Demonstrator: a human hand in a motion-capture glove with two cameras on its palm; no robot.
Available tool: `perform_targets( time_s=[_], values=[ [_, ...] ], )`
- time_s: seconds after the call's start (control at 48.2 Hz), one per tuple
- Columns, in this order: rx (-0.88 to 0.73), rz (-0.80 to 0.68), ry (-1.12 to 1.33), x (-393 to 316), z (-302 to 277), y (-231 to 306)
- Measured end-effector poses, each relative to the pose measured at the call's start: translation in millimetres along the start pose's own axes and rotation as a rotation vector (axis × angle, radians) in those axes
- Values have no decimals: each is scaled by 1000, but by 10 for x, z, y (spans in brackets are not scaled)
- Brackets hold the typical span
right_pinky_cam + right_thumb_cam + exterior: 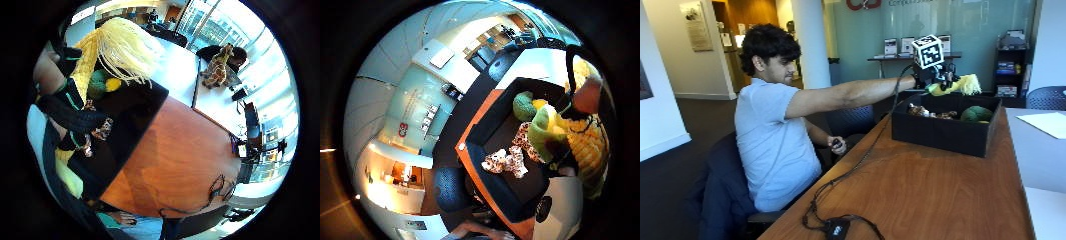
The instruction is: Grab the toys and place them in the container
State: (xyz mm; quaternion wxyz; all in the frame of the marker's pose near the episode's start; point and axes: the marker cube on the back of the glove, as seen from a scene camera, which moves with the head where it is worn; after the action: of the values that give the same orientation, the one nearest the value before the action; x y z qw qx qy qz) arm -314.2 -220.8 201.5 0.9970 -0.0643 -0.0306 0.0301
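Holding a yellow plush toy [954, 86] above the open black container [943, 131], release not yet made.

Gloved right hand [927, 77], arm stretched out over the wooden table [926, 190]; its fingers are curled round the toy's knitted yellow body, and the pale yarn-like fringe [125, 47] trails out past the fingers toward the far side of the box. The toy's long axis runs roughly level, and the box opening lies straight below it, so my reading is that the next move is a plain drop or a short lowering. Inside already: a green plush ball [522, 106] by one end wall and a spotted leopard-print soft toy [507, 159] flat on the dark floor. Box walls look matte and straight-sided. A plush giraffe [218, 67] sits well apart on the white table [175, 70] beyond.
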Motion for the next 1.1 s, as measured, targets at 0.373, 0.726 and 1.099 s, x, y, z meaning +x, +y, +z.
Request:
perform_targets(
  time_s=[0.373,0.726,1.099],
  values=[
    [-398,-110,-152,324,261,319],
    [-375,-84,-172,1481,-41,1036],
    [-300,-35,-245,2466,260,1529]
  ],
)
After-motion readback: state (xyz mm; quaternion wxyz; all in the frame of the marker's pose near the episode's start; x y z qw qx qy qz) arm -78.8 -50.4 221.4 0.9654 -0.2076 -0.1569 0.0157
